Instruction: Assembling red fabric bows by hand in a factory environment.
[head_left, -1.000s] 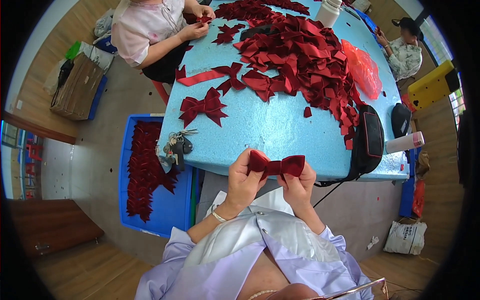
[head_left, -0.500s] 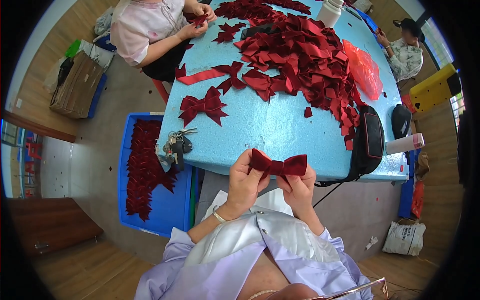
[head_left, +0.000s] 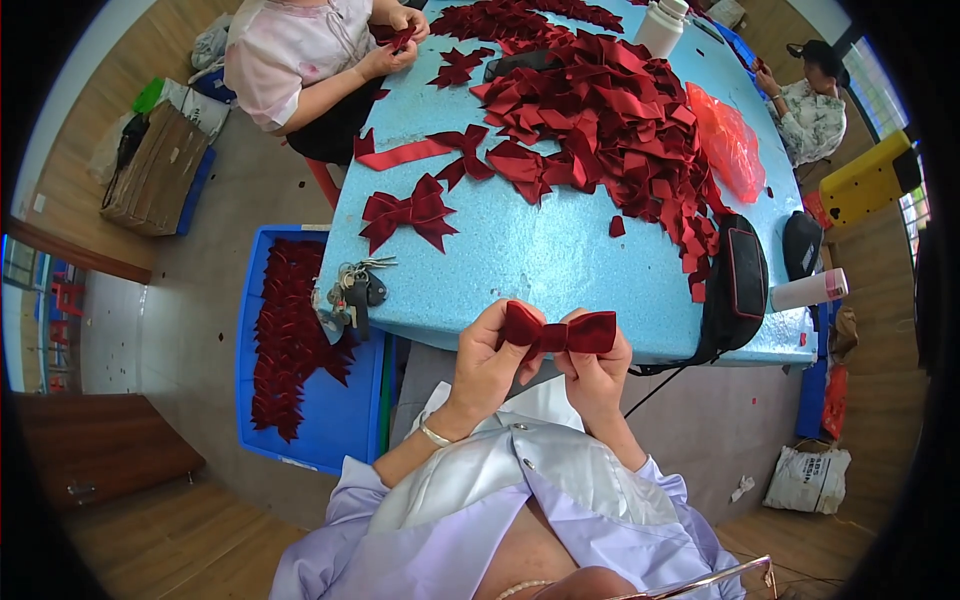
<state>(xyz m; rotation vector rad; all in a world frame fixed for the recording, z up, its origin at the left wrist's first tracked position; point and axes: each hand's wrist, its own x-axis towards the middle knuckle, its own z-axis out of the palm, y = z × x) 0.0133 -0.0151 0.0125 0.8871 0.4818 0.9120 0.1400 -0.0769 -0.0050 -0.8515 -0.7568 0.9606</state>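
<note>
Dark red bow (head_left: 558, 335): held level at the near edge of the blue table (head_left: 500, 255). Person's left hand (head_left: 488, 352) pinches 1 loop, thumb against fingers; right hand (head_left: 597, 372) pinches below the other, presumably spreading both. Another bow (head_left: 408, 213) lies ahead-left. Ribbon heap (head_left: 625, 125) sits farther back, probably leaving working room. Blue crate (head_left: 340, 430), left, holds bows in rows, apparently for order.

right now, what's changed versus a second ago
Very little: the dark red bow held by the left hand and right hand has edged slightly right, and the red piece held by the co-worker at upper left has tilted. Neither hand took or released anything. The keys, table bow and blue bin stayed put.
</note>
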